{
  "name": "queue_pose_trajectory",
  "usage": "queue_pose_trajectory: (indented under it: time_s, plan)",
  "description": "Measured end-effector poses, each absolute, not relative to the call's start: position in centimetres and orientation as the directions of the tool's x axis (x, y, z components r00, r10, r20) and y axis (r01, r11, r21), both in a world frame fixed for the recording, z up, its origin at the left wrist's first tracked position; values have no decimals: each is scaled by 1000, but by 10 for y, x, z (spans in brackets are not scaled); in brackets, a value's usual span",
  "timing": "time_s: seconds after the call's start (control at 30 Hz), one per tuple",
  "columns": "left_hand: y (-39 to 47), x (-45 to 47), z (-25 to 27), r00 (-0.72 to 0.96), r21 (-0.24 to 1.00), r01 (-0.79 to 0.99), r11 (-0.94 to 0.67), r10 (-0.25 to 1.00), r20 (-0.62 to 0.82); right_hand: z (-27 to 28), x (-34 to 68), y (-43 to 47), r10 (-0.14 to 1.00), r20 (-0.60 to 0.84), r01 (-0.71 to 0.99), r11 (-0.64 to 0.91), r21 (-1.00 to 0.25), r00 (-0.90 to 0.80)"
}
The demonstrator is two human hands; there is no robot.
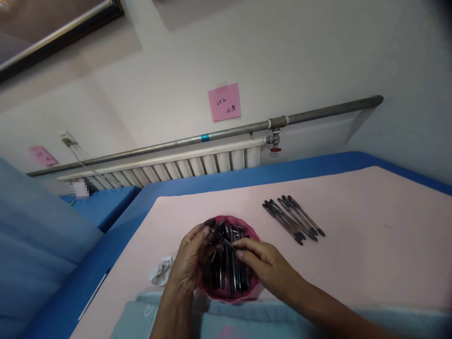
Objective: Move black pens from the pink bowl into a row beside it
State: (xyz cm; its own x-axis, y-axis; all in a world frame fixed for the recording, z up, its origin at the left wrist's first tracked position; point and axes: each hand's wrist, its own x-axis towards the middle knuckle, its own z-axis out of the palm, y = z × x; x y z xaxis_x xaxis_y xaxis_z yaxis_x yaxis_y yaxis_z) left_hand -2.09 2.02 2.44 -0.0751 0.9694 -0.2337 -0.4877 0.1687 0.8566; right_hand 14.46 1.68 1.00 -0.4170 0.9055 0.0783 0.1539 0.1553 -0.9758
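Observation:
Above a round pink basket (pixel 237 300), both my hands grip a dark pen (pixel 224 240) that slants down to the right. The thumb and fingers of my left hand (pixel 189 254) close around its upper left end; a dark piece shows at these fingertips, too unclear to name. Its lower right end is pinched by my right hand (pixel 263 259) between thumb and forefinger. Inside the basket lie many loose dark pen parts (pixel 228 275), partly hidden by my hands. Several capped black pens (pixel 287 221) lie side by side on the pink tabletop, beyond my right hand.
Crumpled white paper (pixel 161 271) lies left of the basket. A thin white stick (pixel 93 294) rests at the left table edge. Light blue cloth (pixel 268 320) runs along the near edge. Behind the pink sheet (pixel 370 235) are a blue border, a radiator (pixel 197 165) and a pipe.

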Motion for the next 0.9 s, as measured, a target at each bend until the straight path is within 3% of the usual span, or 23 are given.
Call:
queue_pose_trajectory:
  time_s: [0.7,0.9]
  plan:
    - [21,-16,21,-25,829,-530,180,974,-227,9,146,20,903,45,125,108,-986,-428]
    - [21,-12,19,-105,819,-558,133,968,-229,7,146,19,899,19,100,69,-993,-437]
